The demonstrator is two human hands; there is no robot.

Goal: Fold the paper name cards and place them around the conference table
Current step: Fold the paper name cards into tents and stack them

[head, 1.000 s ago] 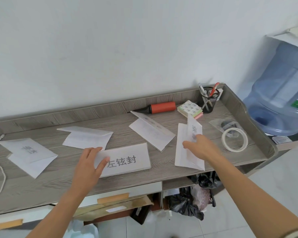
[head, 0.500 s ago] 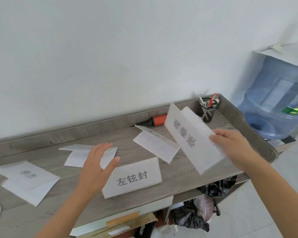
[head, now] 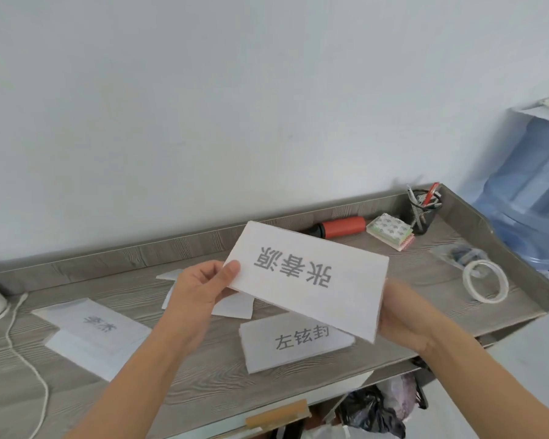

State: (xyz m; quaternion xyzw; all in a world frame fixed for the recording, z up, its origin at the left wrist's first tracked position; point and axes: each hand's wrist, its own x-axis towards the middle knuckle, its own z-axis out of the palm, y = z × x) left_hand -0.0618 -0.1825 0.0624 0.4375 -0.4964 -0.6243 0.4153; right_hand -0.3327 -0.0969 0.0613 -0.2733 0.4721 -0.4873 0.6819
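I hold a white folded name card [head: 311, 277] above the grey wooden desk [head: 203, 369], its printed characters upside down to me. My left hand [head: 200, 289] pinches its left edge with the thumb on top. My right hand [head: 400, 315] grips its right end from below, mostly hidden behind the paper. Under it a second name card [head: 295, 340] lies flat near the desk's front edge. A third card [head: 92, 334] rests to the left. Another folded paper [head: 235, 305] lies behind my left hand, partly hidden.
At the back right are an orange-and-black tube [head: 339, 228], a sticky-note stack [head: 390, 231] and a mesh pen cup [head: 423, 213]. A tape roll [head: 485, 282] lies right. A water bottle [head: 533, 223] stands beyond the raised desk edge. A white cord [head: 16, 337] trails left.
My right hand lifted the card off the desk and brought it to the middle. My left hand left the flat card and took the lifted card's left edge.
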